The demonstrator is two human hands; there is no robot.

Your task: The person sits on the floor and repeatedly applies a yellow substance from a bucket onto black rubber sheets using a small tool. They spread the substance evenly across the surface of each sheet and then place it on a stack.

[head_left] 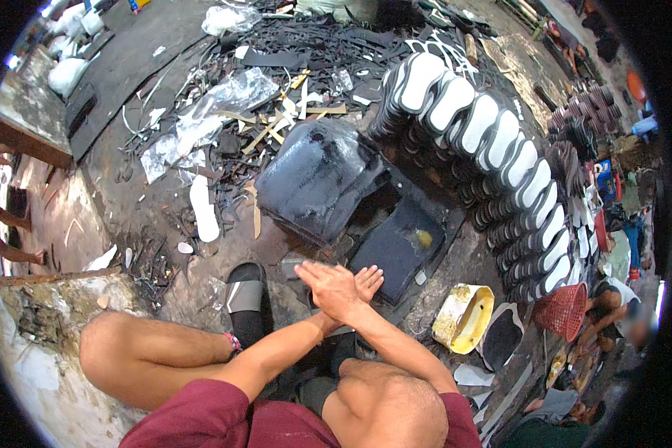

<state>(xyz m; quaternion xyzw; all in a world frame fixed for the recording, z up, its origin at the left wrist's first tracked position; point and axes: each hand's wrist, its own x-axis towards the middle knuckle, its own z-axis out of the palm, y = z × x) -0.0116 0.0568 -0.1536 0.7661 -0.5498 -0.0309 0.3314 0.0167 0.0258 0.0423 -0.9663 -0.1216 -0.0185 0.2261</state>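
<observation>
My forearms cross at the wrists in front of my knees, the right one lying over the left. Pointing to the left, my right hand (328, 287) has its fingers stretched out and holds nothing. Behind it, my left hand (368, 283) shows only its fingers, which are spread and bare. Just beyond the hands stands a black, worn, shiny block (313, 179). A dark flat slab (399, 250), with a small yellowish lump (424, 238) on it, lies nearest my left hand.
Stacked shoe soles (479, 123) with white tops curve along the right. A yellow-smeared container (463, 317) and a red basket (561, 312) stand at the right. Black scraps (336, 71) and clear plastic sheeting (231, 97) litter the far floor. Another person (612, 306) sits far right.
</observation>
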